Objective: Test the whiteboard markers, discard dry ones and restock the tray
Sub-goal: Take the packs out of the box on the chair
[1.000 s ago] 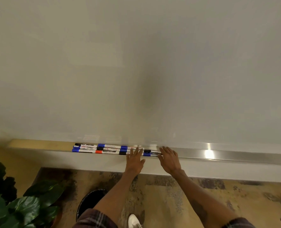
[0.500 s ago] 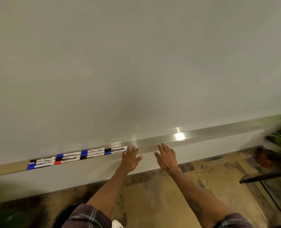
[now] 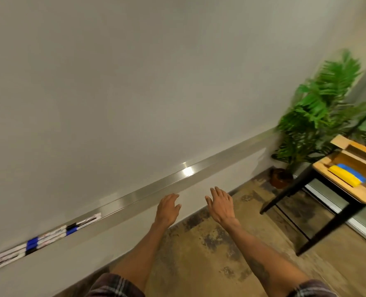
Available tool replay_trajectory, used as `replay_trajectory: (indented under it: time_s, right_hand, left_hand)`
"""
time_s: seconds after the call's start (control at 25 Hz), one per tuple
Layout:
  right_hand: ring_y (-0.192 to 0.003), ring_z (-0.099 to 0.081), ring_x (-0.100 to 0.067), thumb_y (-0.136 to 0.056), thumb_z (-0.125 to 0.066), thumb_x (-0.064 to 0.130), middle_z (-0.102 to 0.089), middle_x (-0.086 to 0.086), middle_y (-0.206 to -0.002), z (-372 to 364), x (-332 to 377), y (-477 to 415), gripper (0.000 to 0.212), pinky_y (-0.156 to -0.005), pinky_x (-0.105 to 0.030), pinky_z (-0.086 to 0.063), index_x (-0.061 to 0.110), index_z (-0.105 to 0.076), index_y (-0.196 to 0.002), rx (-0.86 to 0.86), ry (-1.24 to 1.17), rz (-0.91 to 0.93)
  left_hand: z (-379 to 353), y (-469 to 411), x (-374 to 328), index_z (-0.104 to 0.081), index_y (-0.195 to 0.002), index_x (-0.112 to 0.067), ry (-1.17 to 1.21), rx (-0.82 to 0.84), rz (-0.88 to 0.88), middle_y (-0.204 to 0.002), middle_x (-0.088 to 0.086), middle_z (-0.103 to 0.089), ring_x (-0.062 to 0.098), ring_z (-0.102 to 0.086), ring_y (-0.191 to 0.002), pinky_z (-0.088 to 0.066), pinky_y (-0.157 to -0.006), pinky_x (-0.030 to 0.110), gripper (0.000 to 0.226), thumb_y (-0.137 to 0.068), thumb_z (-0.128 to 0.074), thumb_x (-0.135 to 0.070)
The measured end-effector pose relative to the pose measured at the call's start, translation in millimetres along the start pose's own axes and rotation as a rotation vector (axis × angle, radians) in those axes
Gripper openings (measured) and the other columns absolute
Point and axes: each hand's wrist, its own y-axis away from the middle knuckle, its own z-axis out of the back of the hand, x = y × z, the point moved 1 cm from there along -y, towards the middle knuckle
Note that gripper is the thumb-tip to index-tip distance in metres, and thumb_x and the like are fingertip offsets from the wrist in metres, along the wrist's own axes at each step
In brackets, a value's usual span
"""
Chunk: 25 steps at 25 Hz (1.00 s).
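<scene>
Where the markers (image 3: 42,239) lie: in the far-left stretch of the tray (image 3: 147,189), laid lengthwise in close rows, well apart from both hands.
Marker detail: white barrels with blue, black and red caps; motion blur hides the print and the exact count.
Tray: a long silver ledge under the whiteboard (image 3: 134,82), rising to the right in the head view, with a bright glare spot on its bare part.
Left hand (image 3: 168,209): palm down, fingers loosely extended and a little bent, holding nothing; the fingertips are just below the tray's front edge, and I cannot tell whether they touch it.
Right hand (image 3: 220,205): palm down, fingers spread and relaxed, holding nothing; it hovers beside the left hand, apart from the tray.
Sleeves: plaid cuffs (image 3: 117,286) at the bottom edge, forearms bare.
Side table (image 3: 319,221): black frame at the right, carrying a wooden box (image 3: 362,155).
Eraser (image 3: 347,175): yellow and blue, lying in the wooden box.
Plant (image 3: 321,112): green fronds in a dark pot, in the corner past the tray's right end.
Floor (image 3: 199,243): mottled tan and dark carpet.
</scene>
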Motion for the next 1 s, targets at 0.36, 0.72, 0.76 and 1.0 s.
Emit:
replay_trajectory:
  time_s: [0.36, 0.72, 0.76, 1.0]
  right_hand:
    - [-0.135, -0.041, -0.026, -0.104, -0.033, 0.041, -0.044, -0.007, -0.147, 59.0, -151.7, 13.9, 0.045, -0.112, -0.042, -0.031, 0.016, -0.044, -0.139, -0.199, -0.036, -0.296]
    - [-0.14, -0.035, -0.026, -0.104, -0.033, 0.042, -0.038, -0.006, -0.154, 89.9, -289.2, -14.3, 0.049, -0.113, -0.043, -0.032, 0.017, -0.041, -0.145, -0.253, -0.057, -0.564]
    - [-0.14, -0.035, -0.025, -0.104, -0.034, 0.042, -0.038, -0.005, -0.154, 94.9, -304.3, -19.9, 0.049, -0.112, -0.043, -0.032, 0.017, -0.041, -0.146, -0.255, -0.056, -0.586]
    - [-0.139, -0.035, -0.026, -0.104, -0.037, 0.039, -0.038, -0.006, -0.153, 118.4, -384.7, -59.8, 0.049, -0.111, -0.042, -0.034, 0.017, -0.04, -0.147, -0.282, -0.083, -0.717]
  left_hand:
    - [-96.4, -43.5, -141.5, -0.044, -0.146, -0.024, -0.01, 0.186, -0.222, -0.154, -0.001, -0.04, 0.02, -0.036, -0.142, -0.029, -0.116, 0.036, 0.044, -0.103, -0.048, -0.031]
    - [-182.6, -130.9, -273.5, -0.052, -0.14, -0.017, -0.014, 0.393, -0.404, -0.145, 0.003, -0.05, 0.019, -0.046, -0.133, -0.033, -0.112, 0.03, 0.041, -0.1, -0.054, -0.026]
    - [-192.8, -143.9, -288.4, -0.052, -0.14, -0.016, -0.034, 0.42, -0.424, -0.145, 0.003, -0.05, 0.019, -0.046, -0.133, -0.032, -0.112, 0.03, 0.042, -0.1, -0.055, -0.026]
    - [-242.8, -216.1, -373.4, -0.051, -0.142, -0.015, -0.041, 0.536, -0.528, -0.146, 0.005, -0.05, 0.02, -0.044, -0.136, -0.029, -0.113, 0.028, 0.044, -0.099, -0.056, -0.023]
